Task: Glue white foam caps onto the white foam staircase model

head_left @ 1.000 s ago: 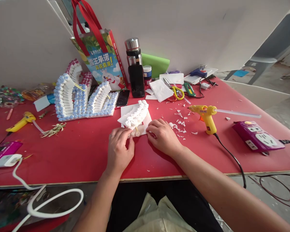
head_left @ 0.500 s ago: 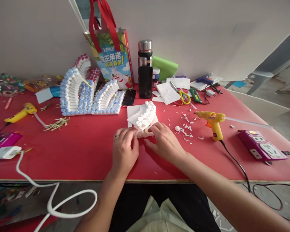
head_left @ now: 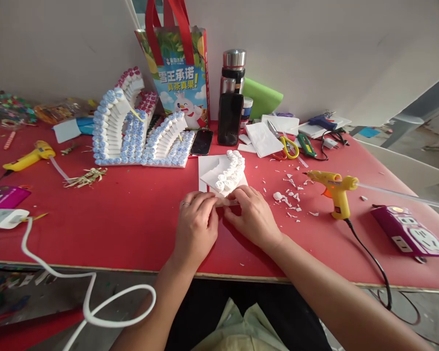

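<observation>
In the head view, a small white model (head_left: 212, 171) stands on the red table, with a curved band of white rosettes (head_left: 231, 171) along its right side. At its near edge lies a pale, thin strip (head_left: 225, 201), mostly covered by fingers. My left hand (head_left: 197, 222) has its fingers curled and closed on the strip's left end. My right hand (head_left: 254, 214) pinches the right end between thumb and fingers. Both hands rest low at the table, close together, just in front of the rosettes. What the strip is made of I cannot tell.
White scraps (head_left: 289, 197) and a yellow glue gun (head_left: 334, 190) lie to the right, near a purple power strip (head_left: 406, 229). Yellow-handled scissors (head_left: 289, 147) lie behind. Blue-and-white rosette models (head_left: 131, 141) stand back left; another glue gun (head_left: 32, 155) lies left.
The camera has turned slightly, so the scene sits differently in the picture. Both hands stay at the model's near edge, with the fingers slightly shifted on the strip.
</observation>
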### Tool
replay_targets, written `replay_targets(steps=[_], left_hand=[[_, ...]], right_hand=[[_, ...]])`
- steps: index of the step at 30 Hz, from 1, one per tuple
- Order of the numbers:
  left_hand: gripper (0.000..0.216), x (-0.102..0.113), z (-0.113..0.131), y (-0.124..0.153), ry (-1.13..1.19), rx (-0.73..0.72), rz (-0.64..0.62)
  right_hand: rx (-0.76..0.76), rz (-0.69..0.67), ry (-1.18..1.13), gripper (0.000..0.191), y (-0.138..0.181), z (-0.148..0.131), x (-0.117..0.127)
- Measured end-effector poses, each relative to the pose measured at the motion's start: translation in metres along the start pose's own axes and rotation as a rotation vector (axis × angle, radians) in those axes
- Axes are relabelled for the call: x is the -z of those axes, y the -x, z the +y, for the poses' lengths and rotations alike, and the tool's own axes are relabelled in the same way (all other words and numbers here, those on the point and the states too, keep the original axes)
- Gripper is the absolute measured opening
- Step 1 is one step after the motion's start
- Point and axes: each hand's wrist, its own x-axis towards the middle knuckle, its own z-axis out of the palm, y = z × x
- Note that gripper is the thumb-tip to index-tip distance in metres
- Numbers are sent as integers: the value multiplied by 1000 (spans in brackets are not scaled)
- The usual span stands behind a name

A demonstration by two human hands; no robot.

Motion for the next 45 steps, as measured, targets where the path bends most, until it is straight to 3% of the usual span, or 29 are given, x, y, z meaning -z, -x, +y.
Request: replay_targets(steps=[42, 45], left_hand=[[24, 1, 2, -1, -31, -17, -21], [24, 1, 2, -1, -25, -15, -14]], right_hand=[[-21, -26, -99, 6, 1, 6, 6], [-11, -34, -153, 13, 3, 10, 7]])
